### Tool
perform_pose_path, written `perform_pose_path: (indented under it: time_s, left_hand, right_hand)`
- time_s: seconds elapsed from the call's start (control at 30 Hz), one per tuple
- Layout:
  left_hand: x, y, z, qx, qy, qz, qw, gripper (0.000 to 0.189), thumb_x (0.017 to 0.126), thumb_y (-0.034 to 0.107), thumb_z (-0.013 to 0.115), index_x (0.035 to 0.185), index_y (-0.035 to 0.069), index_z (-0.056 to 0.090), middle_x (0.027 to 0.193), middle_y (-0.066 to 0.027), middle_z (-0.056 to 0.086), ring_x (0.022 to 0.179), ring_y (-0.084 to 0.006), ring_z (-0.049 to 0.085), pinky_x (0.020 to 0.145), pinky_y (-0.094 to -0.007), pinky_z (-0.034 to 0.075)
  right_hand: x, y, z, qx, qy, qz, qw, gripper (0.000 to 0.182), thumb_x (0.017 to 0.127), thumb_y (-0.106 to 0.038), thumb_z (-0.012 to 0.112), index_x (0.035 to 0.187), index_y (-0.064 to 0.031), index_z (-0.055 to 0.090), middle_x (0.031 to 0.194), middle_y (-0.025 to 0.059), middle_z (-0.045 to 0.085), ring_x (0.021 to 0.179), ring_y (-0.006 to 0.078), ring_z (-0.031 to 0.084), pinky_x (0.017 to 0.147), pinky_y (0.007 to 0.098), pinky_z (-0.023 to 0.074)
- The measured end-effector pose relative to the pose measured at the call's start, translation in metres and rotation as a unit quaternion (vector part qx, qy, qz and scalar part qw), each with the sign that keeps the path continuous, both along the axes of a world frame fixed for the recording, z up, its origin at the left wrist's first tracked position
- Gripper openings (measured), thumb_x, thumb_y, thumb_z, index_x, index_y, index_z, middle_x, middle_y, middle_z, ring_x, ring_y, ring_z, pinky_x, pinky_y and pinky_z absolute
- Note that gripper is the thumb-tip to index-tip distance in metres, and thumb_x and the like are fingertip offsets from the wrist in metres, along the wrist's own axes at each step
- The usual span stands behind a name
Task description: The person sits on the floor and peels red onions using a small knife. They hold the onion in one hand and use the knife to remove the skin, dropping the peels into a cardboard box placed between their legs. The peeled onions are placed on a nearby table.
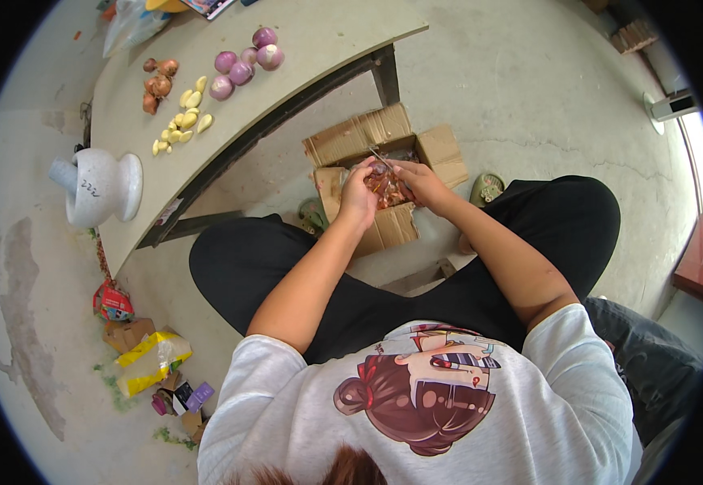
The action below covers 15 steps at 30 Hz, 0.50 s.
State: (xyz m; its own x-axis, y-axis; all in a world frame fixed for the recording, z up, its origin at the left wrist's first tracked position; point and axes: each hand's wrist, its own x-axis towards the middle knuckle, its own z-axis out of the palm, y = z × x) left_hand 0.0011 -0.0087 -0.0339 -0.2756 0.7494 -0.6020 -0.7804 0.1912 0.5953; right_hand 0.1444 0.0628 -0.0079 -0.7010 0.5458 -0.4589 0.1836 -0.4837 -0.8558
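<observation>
My left hand (359, 193) holds a reddish-purple onion (378, 169) above an opened cardboard box (382, 229). The fingers hide part of the bulb. In my right hand (423, 183) is a small knife (379, 156), its thin blade reaching across the top of the onion. Brown and reddish peelings (393, 195) lie inside the box, right below both hands. On the table (321, 36) to the front left are several peeled purple onions (241, 73), peeled garlic cloves (189, 119) and small brown unpeeled onions (159, 86).
A white stone mortar (98, 188) with a grey pestle (62, 173) stands at the table's left end. The table's dark metal leg (386, 76) comes down behind the box. Green slippers (487, 189) sit on the floor beside the box. Packaging, including a yellow bag (153, 362), lies at lower left.
</observation>
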Motion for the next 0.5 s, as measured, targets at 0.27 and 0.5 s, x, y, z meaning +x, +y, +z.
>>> perform_pose_path:
  time_s: [0.27, 0.5]
  left_hand:
    - [-0.008, 0.0, -0.014, 0.022, -0.049, 0.016, 0.998, 0.022, 0.09, 0.02, 0.052, 0.101, 0.002, 0.059, 0.094, -0.0057, 0.061, 0.089, -0.0157, 0.058, 0.081, -0.0267, 0.047]
    - [-0.006, 0.002, -0.007, 0.013, -0.048, 0.01, 0.999, 0.017, 0.091, 0.017, 0.049, 0.098, 0.006, 0.059, 0.089, -0.0045, 0.062, 0.081, -0.0137, 0.057, 0.073, -0.0264, 0.047]
  right_hand:
    - [-0.006, 0.0, -0.023, 0.127, -0.003, -0.028, 0.992, 0.033, 0.096, -0.021, 0.046, 0.122, -0.0037, 0.057, 0.072, -0.0007, 0.057, 0.056, 0.0051, 0.045, 0.051, 0.0232, 0.0397]
    - [0.0, 0.004, -0.008, 0.046, -0.075, -0.036, 0.995, 0.034, 0.096, -0.021, 0.046, 0.122, -0.0023, 0.055, 0.077, 0.0039, 0.06, 0.065, 0.0098, 0.051, 0.062, 0.0266, 0.0457]
